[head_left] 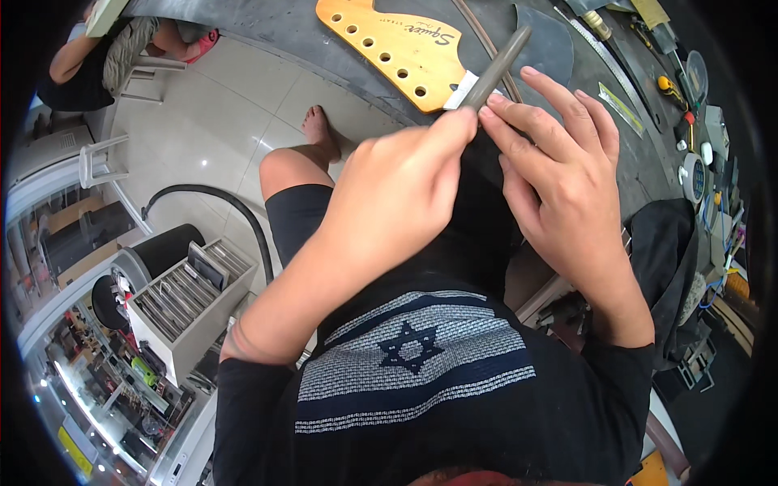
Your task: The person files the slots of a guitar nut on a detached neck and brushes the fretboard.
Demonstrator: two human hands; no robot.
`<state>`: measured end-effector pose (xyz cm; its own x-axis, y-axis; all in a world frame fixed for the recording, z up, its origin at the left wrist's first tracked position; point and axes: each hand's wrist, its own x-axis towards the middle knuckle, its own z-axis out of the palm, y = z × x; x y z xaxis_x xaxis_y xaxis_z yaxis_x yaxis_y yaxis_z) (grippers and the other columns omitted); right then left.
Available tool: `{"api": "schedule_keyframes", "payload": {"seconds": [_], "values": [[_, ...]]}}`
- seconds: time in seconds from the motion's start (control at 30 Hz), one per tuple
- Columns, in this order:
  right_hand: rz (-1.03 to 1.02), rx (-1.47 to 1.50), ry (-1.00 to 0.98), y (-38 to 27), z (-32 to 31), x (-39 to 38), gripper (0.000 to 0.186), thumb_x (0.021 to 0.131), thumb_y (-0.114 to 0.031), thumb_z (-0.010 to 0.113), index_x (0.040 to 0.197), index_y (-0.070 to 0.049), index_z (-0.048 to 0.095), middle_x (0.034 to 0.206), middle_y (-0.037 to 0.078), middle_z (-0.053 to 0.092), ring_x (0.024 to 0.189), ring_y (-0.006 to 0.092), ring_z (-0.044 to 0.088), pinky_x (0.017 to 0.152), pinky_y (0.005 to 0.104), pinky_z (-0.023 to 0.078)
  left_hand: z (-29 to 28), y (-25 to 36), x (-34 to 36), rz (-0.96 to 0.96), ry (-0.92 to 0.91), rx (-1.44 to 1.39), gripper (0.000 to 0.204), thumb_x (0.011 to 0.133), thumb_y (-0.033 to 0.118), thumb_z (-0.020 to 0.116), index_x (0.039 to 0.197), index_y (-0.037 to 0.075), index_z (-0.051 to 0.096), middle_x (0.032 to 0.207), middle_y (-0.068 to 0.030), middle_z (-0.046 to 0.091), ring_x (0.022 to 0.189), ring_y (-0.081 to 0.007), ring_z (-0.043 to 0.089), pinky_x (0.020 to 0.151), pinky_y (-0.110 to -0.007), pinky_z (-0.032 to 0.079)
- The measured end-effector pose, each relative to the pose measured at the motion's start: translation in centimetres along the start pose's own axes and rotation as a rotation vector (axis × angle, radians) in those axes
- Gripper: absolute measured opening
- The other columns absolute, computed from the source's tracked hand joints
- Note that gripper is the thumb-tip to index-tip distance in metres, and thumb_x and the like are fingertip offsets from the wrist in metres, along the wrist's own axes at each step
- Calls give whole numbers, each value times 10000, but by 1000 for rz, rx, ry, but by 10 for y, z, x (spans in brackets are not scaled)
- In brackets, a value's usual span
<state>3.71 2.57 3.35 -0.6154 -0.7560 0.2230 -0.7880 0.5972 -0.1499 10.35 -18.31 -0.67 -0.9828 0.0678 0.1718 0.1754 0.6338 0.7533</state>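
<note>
Your left hand (389, 194) is curled, thumb and forefinger pinching the lower end of a dark file (496, 66). Your right hand (559, 182), just beside it at 3 o'clock, pinches the same end with the other fingers spread loosely. The file runs up toward 1 o'clock, crossing the white nut end of a yellow guitar headstock (401, 50) lying on the grey bench (275, 24). Small tools (673, 89) lie scattered on the bench at 2 o'clock.
</note>
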Motion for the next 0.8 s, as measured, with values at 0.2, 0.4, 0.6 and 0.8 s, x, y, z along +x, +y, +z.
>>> {"api": "schedule_keyframes", "payload": {"seconds": [0.2,0.4,0.6,0.8], "values": [[22,7,-9,-1,3,-1,485,858,-26,754,1333,-119,786,1423,19,723,1505,303,550,1253,530,344,-25,13,-64,-93,-46,-18,402,972,-58,689,1367,14,701,932,-201,763,797,-395,768,680,-456,616],[9,1,2,1,0,-2,487,856,-26,756,1333,-119,787,1423,21,724,1508,302,549,1256,527,343,-6,7,-13,-61,-11,-45,374,998,-13,670,1370,26,693,972,-186,779,836,-421,765,736,-494,615],[12,13,-4,0,3,-1,488,852,-21,752,1329,-118,790,1427,20,723,1498,304,557,1254,529,345,-22,13,-65,-159,-49,-31,377,984,-20,686,1357,38,700,930,-184,763,785,-406,755,698,-479,613],[9,4,13,0,1,-2,483,856,-28,755,1329,-122,790,1399,17,728,1500,296,553,1254,532,345,0,1,6,57,84,13,280,1014,-3,675,1292,27,693,950,-186,781,827,-402,774,705,-464,609]]}}
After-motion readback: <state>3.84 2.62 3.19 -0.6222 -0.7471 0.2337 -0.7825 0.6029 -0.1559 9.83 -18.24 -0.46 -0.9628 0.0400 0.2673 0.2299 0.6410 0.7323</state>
